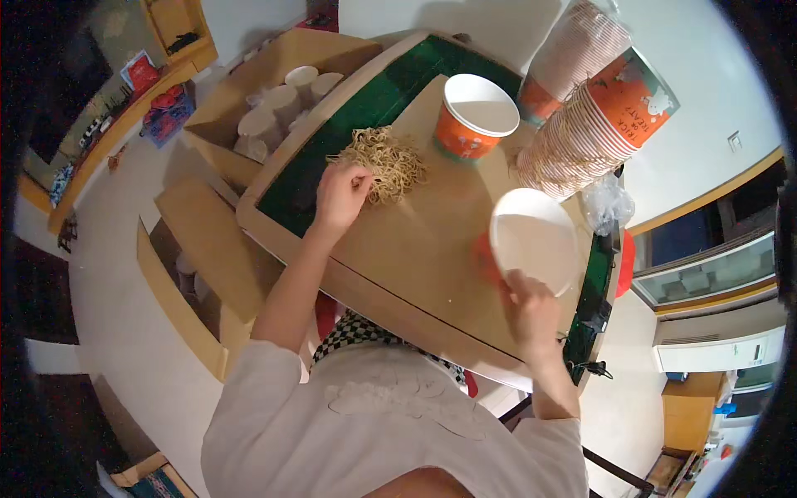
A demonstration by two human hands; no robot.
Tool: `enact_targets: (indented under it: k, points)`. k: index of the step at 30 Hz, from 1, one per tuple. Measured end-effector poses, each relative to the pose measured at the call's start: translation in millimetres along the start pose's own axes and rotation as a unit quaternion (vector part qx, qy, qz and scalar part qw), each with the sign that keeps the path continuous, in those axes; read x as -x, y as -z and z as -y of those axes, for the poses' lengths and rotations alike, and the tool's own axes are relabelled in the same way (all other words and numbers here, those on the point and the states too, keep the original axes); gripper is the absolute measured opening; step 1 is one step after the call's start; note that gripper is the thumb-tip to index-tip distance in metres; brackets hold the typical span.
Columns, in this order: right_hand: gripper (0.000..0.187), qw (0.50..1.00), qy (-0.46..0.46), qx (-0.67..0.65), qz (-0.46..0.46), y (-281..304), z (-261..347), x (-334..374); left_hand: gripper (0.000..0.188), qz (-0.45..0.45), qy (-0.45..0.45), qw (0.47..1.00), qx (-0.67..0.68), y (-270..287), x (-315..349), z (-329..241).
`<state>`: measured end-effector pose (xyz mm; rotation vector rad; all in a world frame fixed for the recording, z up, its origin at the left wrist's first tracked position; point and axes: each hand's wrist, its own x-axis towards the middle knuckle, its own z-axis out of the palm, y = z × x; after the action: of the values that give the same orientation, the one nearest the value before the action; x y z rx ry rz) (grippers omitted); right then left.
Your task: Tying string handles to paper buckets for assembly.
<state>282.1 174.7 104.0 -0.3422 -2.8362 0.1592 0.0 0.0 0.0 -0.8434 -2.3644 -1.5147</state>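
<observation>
My right hand [534,311] grips the near rim of an orange paper bucket [535,236], which is tipped so its white inside shows. My left hand [342,195] is at the near left edge of a pile of tan, curly strings [388,162], with its fingers curled together. What those fingers hold, if anything, is hidden. Behind the pile, to its right, another orange paper bucket [477,124] stands upright with its white mouth up. A tall leaning stack of nested orange buckets [594,124] rests at the back right, with tan strings along its side.
A second bucket stack in clear plastic [577,50] stands behind the first. Crumpled clear plastic [608,203] lies by the table's right edge. Beyond the table's left side is an open carton [220,133] holding white cups; another open carton [199,257] sits nearer. The table [398,274] has a raised rim.
</observation>
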Motion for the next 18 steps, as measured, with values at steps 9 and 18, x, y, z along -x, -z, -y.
enact_targets:
  k: [9, 18]
  points:
    - [0.018, 0.997, 0.052, -0.043, 0.031, -13.0, 17.2, 2.2, 0.009, 0.040, -0.021, 0.974, -0.222, -65.1, -53.1, -17.5]
    - [0.024, 0.978, 0.059, -0.186, -0.072, 22.1, 15.8, 3.2, 0.013, 0.113, 0.074, 0.980, 0.146, -10.8, -120.1, -71.3]
